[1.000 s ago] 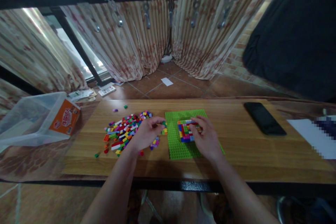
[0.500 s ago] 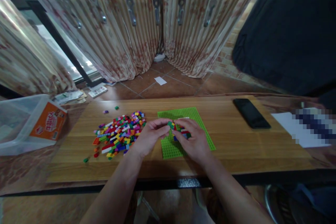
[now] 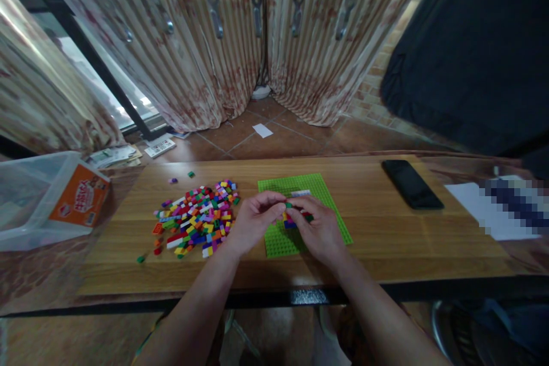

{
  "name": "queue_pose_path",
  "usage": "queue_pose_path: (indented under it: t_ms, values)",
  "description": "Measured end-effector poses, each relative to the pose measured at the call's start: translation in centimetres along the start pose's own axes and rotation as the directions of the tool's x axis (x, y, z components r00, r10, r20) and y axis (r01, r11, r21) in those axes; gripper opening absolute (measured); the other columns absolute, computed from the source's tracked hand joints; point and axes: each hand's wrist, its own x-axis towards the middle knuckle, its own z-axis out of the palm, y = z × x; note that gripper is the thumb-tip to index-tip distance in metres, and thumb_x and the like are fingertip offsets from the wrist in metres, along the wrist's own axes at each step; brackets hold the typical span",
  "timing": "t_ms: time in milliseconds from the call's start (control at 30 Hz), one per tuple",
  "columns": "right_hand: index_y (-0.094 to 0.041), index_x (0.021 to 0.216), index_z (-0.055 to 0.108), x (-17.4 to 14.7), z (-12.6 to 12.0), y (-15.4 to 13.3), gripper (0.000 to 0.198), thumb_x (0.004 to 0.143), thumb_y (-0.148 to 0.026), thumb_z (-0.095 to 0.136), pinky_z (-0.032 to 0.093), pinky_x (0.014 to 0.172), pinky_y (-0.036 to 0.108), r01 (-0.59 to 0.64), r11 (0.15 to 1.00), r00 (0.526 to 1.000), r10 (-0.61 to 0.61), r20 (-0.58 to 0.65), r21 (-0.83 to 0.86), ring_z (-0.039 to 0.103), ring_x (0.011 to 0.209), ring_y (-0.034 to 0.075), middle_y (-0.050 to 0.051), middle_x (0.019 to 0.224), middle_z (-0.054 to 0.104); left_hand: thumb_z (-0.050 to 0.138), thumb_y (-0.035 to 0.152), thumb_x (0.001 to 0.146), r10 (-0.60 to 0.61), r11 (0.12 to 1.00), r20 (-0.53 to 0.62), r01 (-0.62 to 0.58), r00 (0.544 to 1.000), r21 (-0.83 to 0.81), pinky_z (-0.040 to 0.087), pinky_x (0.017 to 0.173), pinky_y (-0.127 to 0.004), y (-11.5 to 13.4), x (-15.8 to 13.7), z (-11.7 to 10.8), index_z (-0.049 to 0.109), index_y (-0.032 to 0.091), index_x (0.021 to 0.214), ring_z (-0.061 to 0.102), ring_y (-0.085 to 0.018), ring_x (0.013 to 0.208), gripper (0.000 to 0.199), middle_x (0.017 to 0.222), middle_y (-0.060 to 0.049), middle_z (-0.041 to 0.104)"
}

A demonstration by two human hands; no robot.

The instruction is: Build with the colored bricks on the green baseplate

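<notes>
My left hand point(image 3: 258, 218) and my right hand point(image 3: 316, 226) meet over a green studded baseplate point(image 3: 278, 247). Between the fingertips of both hands a small green toy brick point(image 3: 289, 205) is pinched, mostly covered by the fingers. Under and beside my right hand, joined bricks point(image 3: 290, 224) in blue, yellow and red show on the plate, partly hidden. A white brick strip point(image 3: 301, 193) lies on the plate just beyond my fingers.
A pile of mixed loose bricks point(image 3: 197, 220) spreads over the wooden table point(image 3: 364, 257) on the left. Farther left stands a clear plastic bin point(image 3: 32, 200) with an orange label. On the right lie a black phone point(image 3: 412, 184) and white paper point(image 3: 467, 206).
My hands have drawn closer together, the left shifting slightly right with the green brick. More of the white strip shows now. The pile looks unchanged.
</notes>
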Motion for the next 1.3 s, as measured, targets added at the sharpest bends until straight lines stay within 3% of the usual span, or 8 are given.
queue_pose_path:
  t_ms: [267, 500, 600, 700, 800, 867, 1067, 1300]
  values:
    - [-0.021, 0.087, 0.073, 0.0, -0.2, 0.3, 0.017, 0.086, -0.034, 0.063, 0.047, 0.070, 0.027, -0.201, 0.920, 0.976, 0.159, 0.147, 0.337, 0.060, 0.073, 0.014, 0.001, 0.081, 0.069, 0.067, 0.035, 0.081, 0.217, 0.958, -0.010, -0.211, 0.976, 0.194, 0.043, 0.058, -0.020, -0.5, -0.1, 0.2, 0.067, 0.015, 0.082, 0.053, -0.009, 0.059, 0.020, 0.066, 0.002, 0.061]
    - [-0.020, 0.078, 0.071, 0.2, -0.6, 0.4, 0.017, 0.082, -0.036, 0.066, 0.046, 0.064, 0.026, -0.267, 0.845, 0.960, 0.194, 0.200, 0.464, 0.058, 0.067, 0.013, -0.001, 0.073, 0.066, 0.070, 0.039, 0.078, 0.135, 0.990, 0.004, -0.135, 0.991, 0.037, 0.041, 0.053, -0.020, -0.3, 0.0, 0.3, 0.066, 0.014, 0.081, 0.052, -0.008, 0.052, 0.026, 0.058, 0.002, 0.058]
    - [-0.021, 0.082, 0.070, 0.1, -0.6, 0.3, 0.015, 0.085, -0.034, 0.063, 0.047, 0.067, 0.027, -0.198, 0.923, 0.975, 0.151, 0.163, 0.329, 0.059, 0.070, 0.014, 0.000, 0.075, 0.066, 0.069, 0.040, 0.078, 0.081, 0.996, -0.051, -0.082, 0.995, -0.022, 0.042, 0.053, -0.019, -0.1, 0.3, -0.1, 0.066, 0.013, 0.081, 0.052, -0.007, 0.052, 0.027, 0.058, 0.002, 0.059]
    - [-0.021, 0.086, 0.070, -0.6, 0.3, -0.3, 0.011, 0.088, -0.026, 0.060, 0.047, 0.075, 0.030, 0.001, 0.999, 0.987, -0.008, 0.163, 0.042, 0.061, 0.080, 0.017, 0.002, 0.082, 0.067, 0.070, 0.038, 0.075, 0.054, 0.999, -0.166, -0.051, 0.985, 0.019, 0.041, 0.051, -0.019, 0.5, 0.6, -1.6, 0.065, 0.013, 0.078, 0.051, -0.007, 0.051, 0.026, 0.058, 0.002, 0.060]
    - [-0.019, 0.091, 0.069, -1.4, 2.0, -1.4, 0.015, 0.092, -0.021, 0.055, 0.047, 0.077, 0.030, 0.187, 0.975, 0.953, -0.150, 0.262, -0.122, 0.060, 0.083, 0.017, 0.005, 0.086, 0.067, 0.071, 0.035, 0.072, 0.057, 0.996, -0.316, -0.034, 0.947, 0.078, 0.042, 0.051, -0.018, 1.6, 0.6, -3.6, 0.064, 0.013, 0.074, 0.052, -0.007, 0.052, 0.023, 0.059, 0.002, 0.061]
    - [-0.019, 0.093, 0.069, -1.7, 3.4, -2.0, 0.016, 0.093, -0.020, 0.053, 0.047, 0.078, 0.030, 0.247, 0.949, 0.932, -0.178, 0.315, -0.194, 0.060, 0.084, 0.018, 0.006, 0.089, 0.067, 0.072, 0.033, 0.070, 0.055, 0.995, -0.375, -0.020, 0.925, 0.097, 0.043, 0.053, -0.018, 2.1, 0.4, -4.9, 0.064, 0.013, 0.072, 0.053, -0.007, 0.053, 0.022, 0.059, 0.003, 0.061]
    - [-0.017, 0.090, 0.070, -1.5, 6.2, -1.9, 0.020, 0.091, -0.016, 0.050, 0.047, 0.075, 0.032, 0.228, 0.867, 0.927, -0.054, 0.371, -0.443, 0.060, 0.083, 0.021, 0.008, 0.086, 0.066, 0.068, 0.030, 0.069, 0.006, 0.986, -0.338, 0.050, 0.941, 0.158, 0.048, 0.056, -0.021, 2.1, 0.1, -6.5, 0.065, 0.014, 0.075, 0.058, -0.009, 0.054, 0.017, 0.060, 0.002, 0.063]
    - [-0.015, 0.106, 0.067, -1.8, 6.9, -1.3, 0.026, 0.087, -0.012, 0.051, 0.048, 0.083, 0.035, 0.178, 0.890, 0.954, -0.050, 0.297, -0.419, 0.061, 0.090, 0.023, 0.011, 0.096, 0.069, 0.067, 0.022, 0.068, 0.026, 0.968, -0.223, 0.031, 0.975, 0.249, 0.045, 0.054, -0.021, 1.6, 0.1, -6.7, 0.066, 0.013, 0.076, 0.057, -0.009, 0.053, 0.011, 0.061, 0.002, 0.063]
